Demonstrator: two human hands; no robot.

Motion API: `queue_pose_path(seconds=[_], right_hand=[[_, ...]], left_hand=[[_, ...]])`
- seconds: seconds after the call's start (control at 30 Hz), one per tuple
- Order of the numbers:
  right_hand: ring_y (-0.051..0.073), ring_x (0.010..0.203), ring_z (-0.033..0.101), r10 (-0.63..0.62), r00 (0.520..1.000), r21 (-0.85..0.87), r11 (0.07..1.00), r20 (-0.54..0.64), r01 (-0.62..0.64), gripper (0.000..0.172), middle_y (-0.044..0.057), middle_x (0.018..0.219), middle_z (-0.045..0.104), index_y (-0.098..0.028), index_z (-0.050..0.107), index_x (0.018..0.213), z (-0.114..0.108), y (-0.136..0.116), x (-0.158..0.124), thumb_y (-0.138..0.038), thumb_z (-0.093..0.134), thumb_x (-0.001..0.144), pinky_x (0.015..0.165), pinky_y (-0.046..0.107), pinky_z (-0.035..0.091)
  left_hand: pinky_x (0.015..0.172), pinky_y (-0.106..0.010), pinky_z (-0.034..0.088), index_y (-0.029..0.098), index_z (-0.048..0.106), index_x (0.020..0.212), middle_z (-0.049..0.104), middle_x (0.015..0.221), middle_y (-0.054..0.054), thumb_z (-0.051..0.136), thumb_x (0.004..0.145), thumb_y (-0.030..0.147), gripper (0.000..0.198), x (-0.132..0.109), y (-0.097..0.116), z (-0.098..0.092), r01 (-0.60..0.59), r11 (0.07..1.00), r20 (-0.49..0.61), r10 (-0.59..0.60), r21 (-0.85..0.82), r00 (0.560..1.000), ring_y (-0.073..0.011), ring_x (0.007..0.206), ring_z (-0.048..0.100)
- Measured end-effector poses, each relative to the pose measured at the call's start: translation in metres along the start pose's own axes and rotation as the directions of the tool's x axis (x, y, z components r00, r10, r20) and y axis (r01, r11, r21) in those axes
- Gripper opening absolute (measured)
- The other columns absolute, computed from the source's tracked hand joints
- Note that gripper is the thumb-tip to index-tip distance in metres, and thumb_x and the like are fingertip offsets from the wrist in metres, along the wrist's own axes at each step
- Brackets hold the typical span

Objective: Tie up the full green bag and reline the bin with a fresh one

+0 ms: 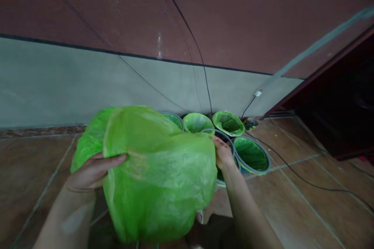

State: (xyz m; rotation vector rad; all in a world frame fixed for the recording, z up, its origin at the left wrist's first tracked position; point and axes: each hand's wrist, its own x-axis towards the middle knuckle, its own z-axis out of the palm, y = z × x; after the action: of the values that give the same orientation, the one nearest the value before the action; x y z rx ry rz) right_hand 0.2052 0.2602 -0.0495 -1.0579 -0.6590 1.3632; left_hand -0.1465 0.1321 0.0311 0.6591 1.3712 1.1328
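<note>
Head view: the left hand (93,169) pinches the green bag (166,175) under its thumb; the right hand (222,151) grasps the opposite side. This wide hold likely spreads it beside the lined bins (251,152).

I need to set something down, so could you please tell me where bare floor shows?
Bare tiles show between the right forearm and the black cable, and left of the left forearm, below the wall. It is crowded around the bins and green bag.
</note>
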Motion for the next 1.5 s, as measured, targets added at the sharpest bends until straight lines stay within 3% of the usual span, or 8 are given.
queue_pose_path(seconds=[0.13, 0.3, 0.53, 0.77, 0.9, 1.03, 1.3, 1.5], right_hand=[[0.011, 0.065, 0.064, -0.116, 0.988, 0.027, 0.993, -0.103, 0.119, 0.021, -0.003, 0.072, 0.072, -0.019, 0.069, 0.073, -0.019, -0.024, 0.002, -0.025, 0.081, 0.057, 0.067, 0.024, 0.051], [0.011, 0.066, 0.063, -0.144, 0.979, -0.012, 0.990, -0.144, 0.143, 0.024, -0.001, 0.072, 0.071, -0.018, 0.070, 0.075, -0.022, -0.025, 0.003, -0.026, 0.082, 0.056, 0.067, 0.023, 0.050], [0.012, 0.055, 0.056, -0.085, 0.964, -0.033, 0.996, -0.252, 0.079, 0.032, -0.002, 0.061, 0.067, -0.017, 0.066, 0.069, -0.021, -0.018, 0.006, -0.033, 0.084, 0.048, 0.056, 0.025, 0.045], [0.012, 0.060, 0.056, -0.127, 0.952, -0.139, 0.986, -0.278, 0.091, 0.053, -0.003, 0.071, 0.066, -0.021, 0.063, 0.098, -0.017, -0.024, 0.003, -0.036, 0.081, 0.051, 0.054, 0.024, 0.041], [0.010, 0.062, 0.054, -0.171, 0.963, -0.171, 0.976, -0.211, 0.136, 0.066, -0.005, 0.074, 0.064, -0.023, 0.061, 0.117, -0.021, -0.029, 0.001, -0.032, 0.080, 0.054, 0.058, 0.023, 0.040], [0.008, 0.061, 0.050, -0.205, 0.976, -0.176, 0.966, -0.077, 0.189, 0.050, -0.005, 0.069, 0.058, -0.021, 0.069, 0.107, -0.026, -0.031, 0.000, -0.030, 0.079, 0.058, 0.060, 0.023, 0.040], [0.007, 0.057, 0.046, -0.261, 0.964, -0.161, 0.955, -0.059, 0.248, 0.053, -0.007, 0.064, 0.055, -0.022, 0.069, 0.113, -0.022, -0.034, -0.005, -0.029, 0.078, 0.061, 0.056, 0.020, 0.036], [0.009, 0.061, 0.050, -0.236, 0.969, -0.184, 0.958, -0.071, 0.220, 0.030, -0.003, 0.069, 0.064, -0.020, 0.076, 0.088, -0.020, -0.039, -0.008, -0.028, 0.076, 0.059, 0.057, 0.022, 0.038]], left_hand=[[0.083, -0.042, 0.060, 0.021, 0.072, 0.098, 0.078, 0.097, -0.003, 0.085, 0.057, 0.033, 0.045, 0.028, 0.006, -0.005, 0.088, 0.996, 0.050, -0.088, -0.001, 0.995, -0.0271, 0.088, 0.072], [0.076, -0.038, 0.061, 0.010, 0.072, 0.094, 0.077, 0.090, -0.012, 0.088, 0.052, 0.034, 0.052, 0.051, -0.001, -0.003, 0.082, 0.996, 0.046, -0.083, 0.020, 0.996, -0.0276, 0.080, 0.073], [0.064, -0.034, 0.061, 0.013, 0.072, 0.090, 0.077, 0.083, -0.007, 0.087, 0.046, 0.024, 0.048, 0.066, -0.004, 0.007, -0.024, 0.999, -0.175, 0.019, -0.023, 0.984, -0.0235, 0.067, 0.071], [0.058, -0.025, 0.054, 0.015, 0.071, 0.083, 0.074, 0.074, -0.001, 0.082, 0.047, 0.021, 0.038, 0.071, -0.001, 0.012, -0.209, 0.971, -0.324, 0.161, -0.118, 0.932, -0.0158, 0.062, 0.066], [0.052, -0.018, 0.042, 0.016, 0.069, 0.109, 0.066, 0.060, 0.005, 0.078, 0.048, 0.017, 0.062, 0.070, 0.001, 0.005, -0.280, 0.954, -0.362, 0.225, -0.105, 0.905, -0.0098, 0.055, 0.056], [0.052, -0.017, 0.035, 0.019, 0.058, 0.133, 0.057, 0.054, 0.009, 0.074, 0.053, 0.018, 0.081, 0.068, 0.000, -0.005, -0.347, 0.937, -0.314, 0.344, 0.048, 0.885, -0.0077, 0.054, 0.047], [0.068, -0.020, 0.043, 0.018, 0.073, 0.103, 0.073, 0.094, 0.000, 0.071, 0.055, 0.022, 0.048, 0.062, 0.007, -0.006, -0.270, 0.956, -0.333, 0.293, 0.115, 0.896, -0.0135, 0.082, 0.059], [0.069, -0.023, 0.045, 0.017, 0.074, 0.085, 0.075, 0.093, -0.004, 0.070, 0.057, 0.030, 0.031, 0.063, 0.007, -0.013, -0.255, 0.932, -0.320, 0.332, 0.259, 0.887, -0.0185, 0.087, 0.060]])
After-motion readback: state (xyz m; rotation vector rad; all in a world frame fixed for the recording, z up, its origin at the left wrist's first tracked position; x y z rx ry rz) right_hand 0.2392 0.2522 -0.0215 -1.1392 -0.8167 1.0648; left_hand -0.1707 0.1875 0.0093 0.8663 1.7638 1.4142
